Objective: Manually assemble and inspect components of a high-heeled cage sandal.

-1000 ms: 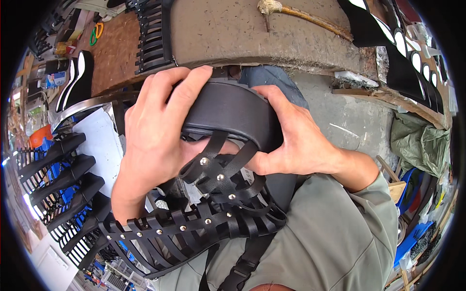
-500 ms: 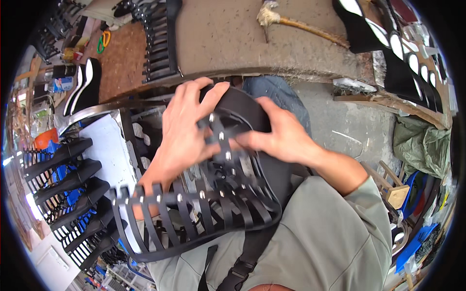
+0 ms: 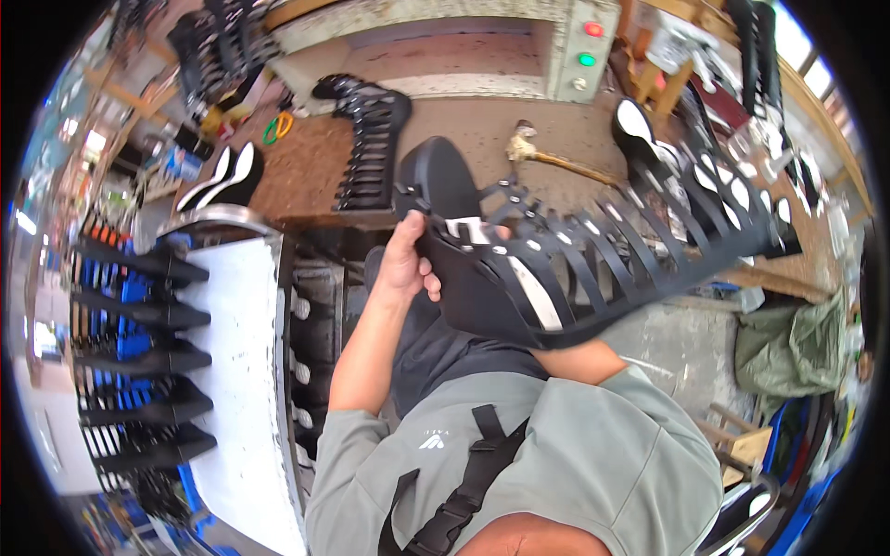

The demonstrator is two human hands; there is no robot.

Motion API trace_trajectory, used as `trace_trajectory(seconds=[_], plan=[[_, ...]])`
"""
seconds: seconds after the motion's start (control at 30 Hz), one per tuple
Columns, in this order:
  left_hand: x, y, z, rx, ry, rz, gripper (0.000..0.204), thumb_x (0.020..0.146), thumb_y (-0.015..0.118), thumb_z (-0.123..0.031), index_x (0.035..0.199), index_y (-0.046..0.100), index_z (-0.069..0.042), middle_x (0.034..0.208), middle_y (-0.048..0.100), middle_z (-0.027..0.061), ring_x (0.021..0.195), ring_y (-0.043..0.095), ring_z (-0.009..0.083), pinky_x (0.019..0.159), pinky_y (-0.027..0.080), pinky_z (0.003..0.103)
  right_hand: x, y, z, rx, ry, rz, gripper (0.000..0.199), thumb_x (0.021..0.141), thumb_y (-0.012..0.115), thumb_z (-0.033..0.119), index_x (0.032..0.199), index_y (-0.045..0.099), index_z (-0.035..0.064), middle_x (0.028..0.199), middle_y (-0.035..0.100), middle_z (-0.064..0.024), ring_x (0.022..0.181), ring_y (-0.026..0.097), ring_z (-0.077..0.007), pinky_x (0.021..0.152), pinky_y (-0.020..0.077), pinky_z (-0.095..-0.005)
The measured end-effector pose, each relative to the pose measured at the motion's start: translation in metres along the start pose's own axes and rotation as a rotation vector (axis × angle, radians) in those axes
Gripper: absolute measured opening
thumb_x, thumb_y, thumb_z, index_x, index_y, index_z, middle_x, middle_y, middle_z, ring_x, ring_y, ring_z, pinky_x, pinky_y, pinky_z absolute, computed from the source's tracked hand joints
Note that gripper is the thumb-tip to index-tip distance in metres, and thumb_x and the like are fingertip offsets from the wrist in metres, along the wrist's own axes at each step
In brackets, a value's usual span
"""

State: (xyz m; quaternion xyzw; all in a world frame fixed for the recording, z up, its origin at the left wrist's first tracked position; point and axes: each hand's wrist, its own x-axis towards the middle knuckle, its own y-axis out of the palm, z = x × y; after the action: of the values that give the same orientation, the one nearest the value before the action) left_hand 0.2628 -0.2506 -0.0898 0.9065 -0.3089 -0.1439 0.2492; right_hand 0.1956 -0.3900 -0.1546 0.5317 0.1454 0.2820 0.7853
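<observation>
A black gladiator sandal boot [image 3: 482, 296] with a thick wedge sole and a row of studded straps is held tilted in front of me, its toe up at the left and its strapped shaft stretching right. My left hand [image 3: 408, 259] is closed round the side of the wedge, thumb on top near the straps. Most of my right hand [image 3: 503, 233] is hidden behind the boot; a bit of finger shows between the straps near the foot opening, and its forearm passes beneath. A similar strappy boot [image 3: 375, 139] lies on the workbench beyond.
A hammer [image 3: 565, 165] with a wooden handle lies on the workbench [image 3: 454, 120]. Behind stands a pale machine [image 3: 417, 46] with red and green buttons. Several black wedges line a rack [image 3: 144, 361] at left beside a white board [image 3: 243, 371]. White-topped soles [image 3: 222, 176] stand on the bench's left.
The boot has swung round from lying across my lap to being held up, shaft toward the right. My left hand went from the straps to the wedge; my right hand went behind. The view tilted up.
</observation>
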Motion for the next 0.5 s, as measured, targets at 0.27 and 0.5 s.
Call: trace_trajectory(seconds=[0.27,0.5], plan=[[-0.033,0.008,0.006,-0.075,-0.095,0.086,0.083,0.069,0.077,-0.044,0.132,0.046,0.001,0.125,0.056,0.0095,0.112,0.056,0.0174,0.097,0.043,0.030,-0.055,0.025,0.125,-1.169,-0.340,-0.354,0.058,0.082,0.069,0.019,0.131,0.045,-0.0001,0.129,0.053,-0.0135,0.119,0.052,-0.0235,0.102,0.0404,-0.0381],[-0.035,-0.017,0.025,0.228,-0.076,0.135,0.079,0.073,0.076,-0.027,0.136,0.039,0.002,0.130,0.050,0.0108,0.120,0.048,0.0191,0.103,0.037,0.034,0.000,0.093,0.136,-1.859,-0.485,0.074,0.067,0.061,0.085,0.027,0.117,0.057,0.0031,0.108,0.061,-0.0099,0.102,0.060,-0.0231,0.088,0.0463,-0.0318]])
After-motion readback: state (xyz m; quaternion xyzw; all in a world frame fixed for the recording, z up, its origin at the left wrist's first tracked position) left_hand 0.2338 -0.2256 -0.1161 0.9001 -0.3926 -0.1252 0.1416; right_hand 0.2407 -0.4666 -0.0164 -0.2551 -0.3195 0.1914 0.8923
